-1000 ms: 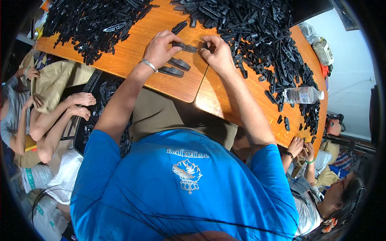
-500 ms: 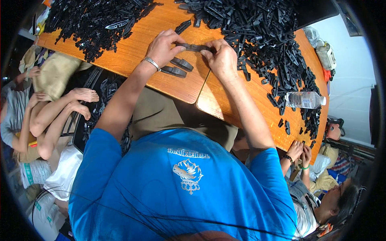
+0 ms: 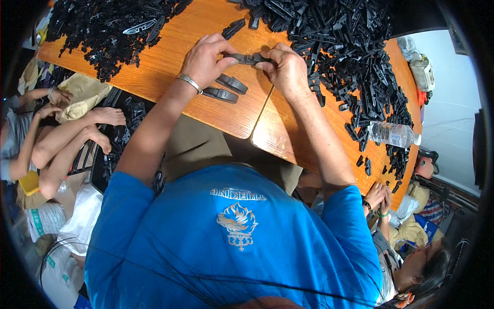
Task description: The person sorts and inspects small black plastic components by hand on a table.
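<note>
Between my two hands, above the table, a long narrow black plastic piece [image 3: 246, 58] is stretched crosswise. My left hand [image 3: 203, 63] pinches its left end with thumb and fingers. At its right end, my right hand [image 3: 288, 72] grips it with thumb and bent fingers, which hide that end. A raised part shows near the middle of the piece; whether it is one part or two joined I cannot tell. Close below my left hand lie two similar black pieces, an upper one [image 3: 231, 83] and a lower one [image 3: 220, 95], side by side on the wooden table [image 3: 231, 116].
A heap of small black parts [image 3: 103, 41] covers the far left. A larger heap of long black parts [image 3: 339, 36] spreads along the right, with a clear plastic bottle [image 3: 392, 135] lying on it. Another person's hands [image 3: 380, 196] work at the right edge; someone sits at left.
My hands keep hold of the black piece, with only a slight shift of the fingers. The whole view has shifted a little. At the left, the other person's arms and the tan sack have moved.
</note>
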Tool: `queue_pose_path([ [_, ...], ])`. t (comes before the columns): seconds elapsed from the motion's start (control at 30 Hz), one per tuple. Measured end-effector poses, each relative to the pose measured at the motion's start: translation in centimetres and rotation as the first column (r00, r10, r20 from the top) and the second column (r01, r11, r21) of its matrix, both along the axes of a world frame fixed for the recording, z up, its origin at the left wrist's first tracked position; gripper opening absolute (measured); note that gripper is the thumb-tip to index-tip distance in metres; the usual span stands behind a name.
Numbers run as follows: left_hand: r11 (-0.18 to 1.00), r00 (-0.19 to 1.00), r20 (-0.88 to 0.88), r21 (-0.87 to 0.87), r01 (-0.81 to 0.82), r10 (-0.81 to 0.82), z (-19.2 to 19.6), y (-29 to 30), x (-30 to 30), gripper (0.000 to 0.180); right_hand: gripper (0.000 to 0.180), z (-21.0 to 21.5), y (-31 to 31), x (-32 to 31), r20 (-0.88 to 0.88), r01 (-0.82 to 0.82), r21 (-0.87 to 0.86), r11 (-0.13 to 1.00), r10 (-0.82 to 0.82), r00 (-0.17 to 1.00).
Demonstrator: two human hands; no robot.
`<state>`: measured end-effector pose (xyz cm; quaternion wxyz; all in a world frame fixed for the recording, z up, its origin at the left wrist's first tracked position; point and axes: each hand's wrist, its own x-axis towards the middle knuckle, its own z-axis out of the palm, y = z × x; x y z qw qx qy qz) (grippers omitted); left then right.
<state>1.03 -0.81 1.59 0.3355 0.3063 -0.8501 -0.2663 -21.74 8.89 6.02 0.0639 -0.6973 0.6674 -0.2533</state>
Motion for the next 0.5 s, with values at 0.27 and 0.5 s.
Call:
queue_pose_path([
  [0.27,0.997,0.997,-0.070,0.059,0.046,-0.042,-0.7,-0.6,0.1,0.020,0.019,-1.0,-2.7,2.2,-0.083,-0.181,-0.172,0.968,0.169,0.982],
  [0.5,0.922,0.951,-0.046,0.234,0.309,-0.307,1.4,-1.5,2.6,0.017,0.022,-0.3,2.5,0.6,0.045,-0.193,-0.093,0.977,0.197,0.979],
])
